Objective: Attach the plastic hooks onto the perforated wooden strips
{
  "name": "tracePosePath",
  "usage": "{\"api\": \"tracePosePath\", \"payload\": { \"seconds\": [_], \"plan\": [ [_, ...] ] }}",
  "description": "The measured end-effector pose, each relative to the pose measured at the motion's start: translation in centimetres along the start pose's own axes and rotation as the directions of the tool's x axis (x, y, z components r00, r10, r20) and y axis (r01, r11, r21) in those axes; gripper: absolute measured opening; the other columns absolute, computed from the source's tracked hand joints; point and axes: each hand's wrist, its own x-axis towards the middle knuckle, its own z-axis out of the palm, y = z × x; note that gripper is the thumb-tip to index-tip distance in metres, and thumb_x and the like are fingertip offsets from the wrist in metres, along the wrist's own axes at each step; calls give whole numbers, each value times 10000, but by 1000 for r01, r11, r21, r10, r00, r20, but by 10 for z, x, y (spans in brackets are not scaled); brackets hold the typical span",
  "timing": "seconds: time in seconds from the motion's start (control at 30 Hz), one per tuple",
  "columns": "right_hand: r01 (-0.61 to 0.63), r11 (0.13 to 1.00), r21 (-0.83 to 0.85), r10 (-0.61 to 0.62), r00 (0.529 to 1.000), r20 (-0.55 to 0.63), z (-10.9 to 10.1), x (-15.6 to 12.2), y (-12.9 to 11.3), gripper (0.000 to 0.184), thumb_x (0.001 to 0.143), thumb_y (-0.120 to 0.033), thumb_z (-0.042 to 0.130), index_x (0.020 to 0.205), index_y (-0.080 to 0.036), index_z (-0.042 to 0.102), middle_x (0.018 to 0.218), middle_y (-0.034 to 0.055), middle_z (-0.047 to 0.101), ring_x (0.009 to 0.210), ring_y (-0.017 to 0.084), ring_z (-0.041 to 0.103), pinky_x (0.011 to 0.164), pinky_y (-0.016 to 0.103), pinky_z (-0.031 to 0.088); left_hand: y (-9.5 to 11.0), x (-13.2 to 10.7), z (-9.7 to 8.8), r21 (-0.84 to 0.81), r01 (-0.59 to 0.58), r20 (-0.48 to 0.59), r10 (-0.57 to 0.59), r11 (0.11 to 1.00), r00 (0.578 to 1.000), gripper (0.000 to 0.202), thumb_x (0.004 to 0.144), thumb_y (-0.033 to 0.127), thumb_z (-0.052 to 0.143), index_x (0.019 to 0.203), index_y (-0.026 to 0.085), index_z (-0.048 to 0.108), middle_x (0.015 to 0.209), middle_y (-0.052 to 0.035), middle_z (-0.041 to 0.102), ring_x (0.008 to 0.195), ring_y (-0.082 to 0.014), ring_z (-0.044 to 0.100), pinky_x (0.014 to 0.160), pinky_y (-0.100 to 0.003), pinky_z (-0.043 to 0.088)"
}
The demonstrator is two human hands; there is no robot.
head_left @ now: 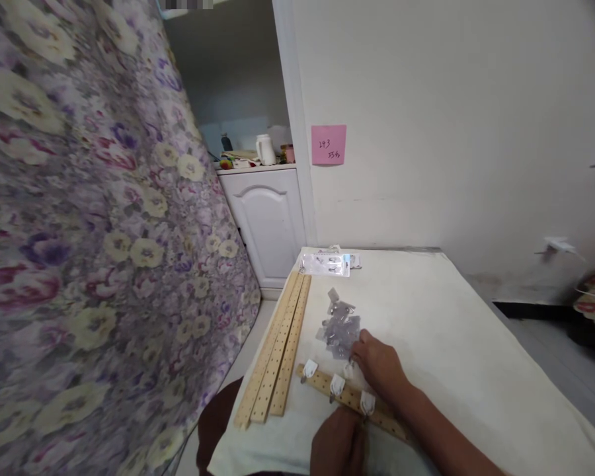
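Note:
A wooden strip with a row of holes (322,381) lies slantwise near the front of the table. Three small white pieces, one of them a white tag-like piece (337,385), sit along it with metal parts at their lower ends. My left hand (338,441) is closed at the strip's near edge, by the third white piece; its fingertips are partly hidden. Beyond the strip, my right hand (381,365) has its fingers pinched together at the edge of a pile of small clear bags (341,334). Another whitish piece (348,369) shows just below those fingers, and what they hold is unclear.
Several long perforated wooden strips (277,350) lie along the table's left side. Clear packaging (324,264) lies at the far end of the cloth-covered table (476,370). A floral curtain (104,264) hangs at left; a white cabinet (265,211) stands behind.

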Motion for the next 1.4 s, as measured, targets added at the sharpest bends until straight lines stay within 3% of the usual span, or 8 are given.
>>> {"api": "tracePosePath", "payload": {
  "seconds": [0.17,0.37,0.53,0.73,1.0,1.1,1.23,1.4],
  "plan": [
    [-137,946,292,175,979,-108,-9,-19,40,131,839,-209,461,793,-222,583,907,11,520,745,131,538,615,224,343,4,2,-5,-31,27,-10,-27,999,1000,112,857,186,422,840,239,519,772,-8,624,723,-151,591,646,-234,436],
    [-231,647,727,394,917,-59,1,-32,69,120,731,-283,559,645,-202,542,703,2,528,656,153,495,636,269,380,11,4,-11,-92,45,-26,-47,995,999,143,891,241,415,823,238,540,773,-9,617,731,-148,583,650,-230,432],
    [-279,464,840,409,909,77,7,-46,68,228,763,-413,516,710,-193,548,627,-12,542,565,141,514,531,251,417,17,2,-20,-220,58,-54,-72,974,996,195,913,294,405,830,226,568,758,-12,618,704,-136,575,643,-216,437],
    [-202,100,974,391,909,148,4,-71,50,269,746,-436,615,721,-171,573,593,-45,485,518,85,381,490,207,293,39,5,-23,-261,21,33,-13,965,999,157,881,253,443,804,217,576,701,5,600,623,-115,553,585,-192,415],
    [-274,406,872,428,900,84,-3,-96,44,187,756,-357,564,701,-179,553,590,-37,484,578,125,430,554,240,337,59,-1,18,-236,29,317,49,971,947,122,748,148,532,793,230,609,714,12,665,639,-133,591,582,-196,411],
    [-232,452,861,404,914,34,-10,-104,40,166,778,-343,543,716,-189,536,661,-16,534,624,138,477,585,246,372,57,-7,20,-248,42,324,42,968,945,138,749,142,527,798,235,617,726,12,671,650,-132,589,593,-194,416],
    [-193,302,934,255,960,116,-19,-114,31,217,804,-402,550,743,-197,515,749,6,590,649,136,520,597,245,410,60,-7,3,-350,162,228,-84,922,970,125,828,247,498,874,226,612,691,8,640,603,-121,540,578,-200,404],
    [-324,93,941,81,945,317,-12,-129,20,287,758,-454,625,751,-208,478,616,-53,502,526,104,475,475,206,390,69,-1,-16,-505,285,156,-239,815,958,294,879,444,453,1027,209,549,656,28,566,537,-102,470,516,-197,352]
  ]
}}
